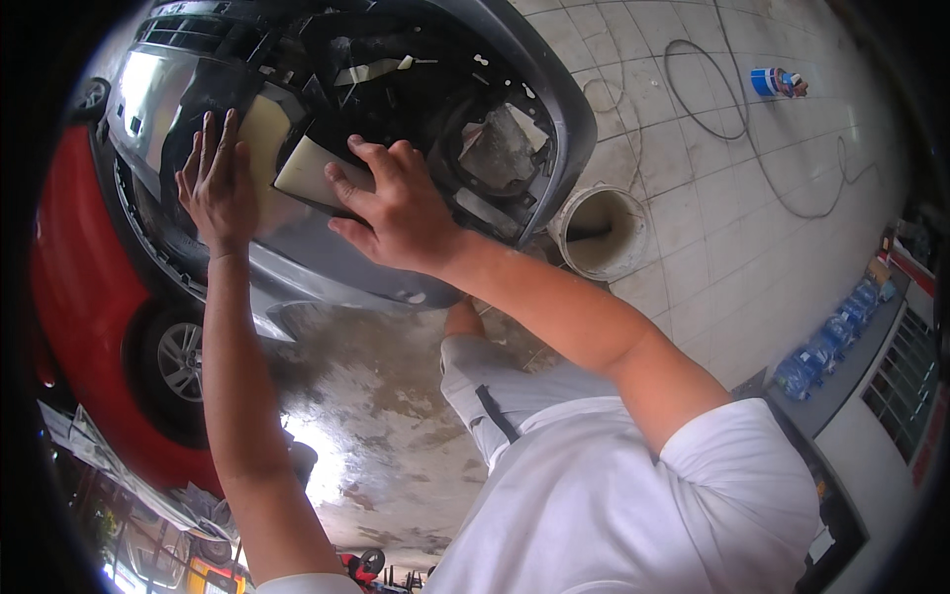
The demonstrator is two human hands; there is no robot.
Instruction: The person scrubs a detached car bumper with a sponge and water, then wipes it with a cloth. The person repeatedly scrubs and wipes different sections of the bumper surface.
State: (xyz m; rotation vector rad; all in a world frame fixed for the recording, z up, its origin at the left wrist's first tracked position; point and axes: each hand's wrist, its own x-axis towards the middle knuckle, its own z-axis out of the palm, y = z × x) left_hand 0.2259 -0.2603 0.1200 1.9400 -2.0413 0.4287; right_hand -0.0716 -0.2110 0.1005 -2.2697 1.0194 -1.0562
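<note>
Grey plastic fills the upper left of the head view: a detached car bumper (297, 247), its inner side turned to the camera, with dark ribs, cut-outs and a round opening toward its right end. The left hand (216, 183) lies flat on the bumper at upper left, fingers straight and spread, palm pressed to the surface, gripping nothing. The right hand (396, 213) sits just beside it toward the frame's centre, fingers curled and resting on a cream-coloured pad (307, 168) that lies against the bumper's inner face; the fingertips press down on the pad's right edge, and whether they pinch it or only press it cannot be told. A second pale patch (259, 134) shows between the two hands, just above the pad. Both forearms rise from the lower edge, the right one from a white short sleeve (732, 465). At the left edge a red car (74, 297) shows with its wheel (180, 361). Right of the bumper a white bucket (601, 230) stands on the tiled floor (712, 198), and a thin dark hose (762, 148) loops across the tiles toward upper right. Blue bottles (826, 346) are lined up along the right edge, well apart from the hands.
</note>
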